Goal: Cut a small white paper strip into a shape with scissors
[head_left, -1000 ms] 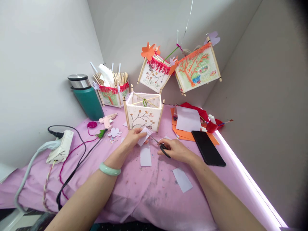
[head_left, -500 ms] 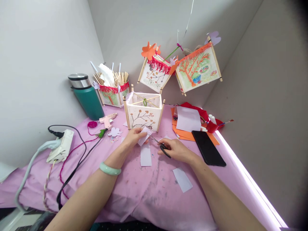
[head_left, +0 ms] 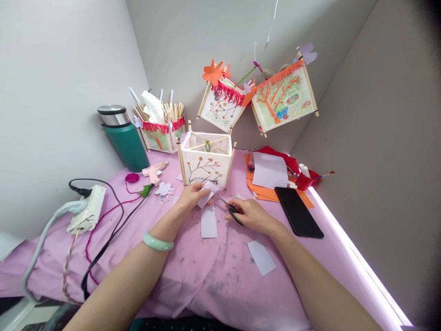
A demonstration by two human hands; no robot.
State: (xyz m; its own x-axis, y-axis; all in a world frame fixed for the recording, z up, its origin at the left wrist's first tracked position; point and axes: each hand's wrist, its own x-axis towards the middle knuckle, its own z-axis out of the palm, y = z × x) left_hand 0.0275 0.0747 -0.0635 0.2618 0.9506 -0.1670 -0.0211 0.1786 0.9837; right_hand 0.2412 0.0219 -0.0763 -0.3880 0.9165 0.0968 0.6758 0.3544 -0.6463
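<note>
Beyond a loose paper piece [head_left: 262, 258], I'm watching the right hand [head_left: 253, 215] gripping black-handled scissors [head_left: 235, 216], blades pointing at the white paper [head_left: 205, 197] the left hand [head_left: 190, 199] is pinching, its slit edge jutting out of that grip, while a drawn-on box [head_left: 205, 161] is standing just behind and 2 decorated boxes [head_left: 284, 102] are hanging farther off.

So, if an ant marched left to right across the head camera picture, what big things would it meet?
White power strip → teal bottle → pink glue gun → left hand → black-handled scissors → loose pale lilac paper rectangle → black smartphone.
</note>
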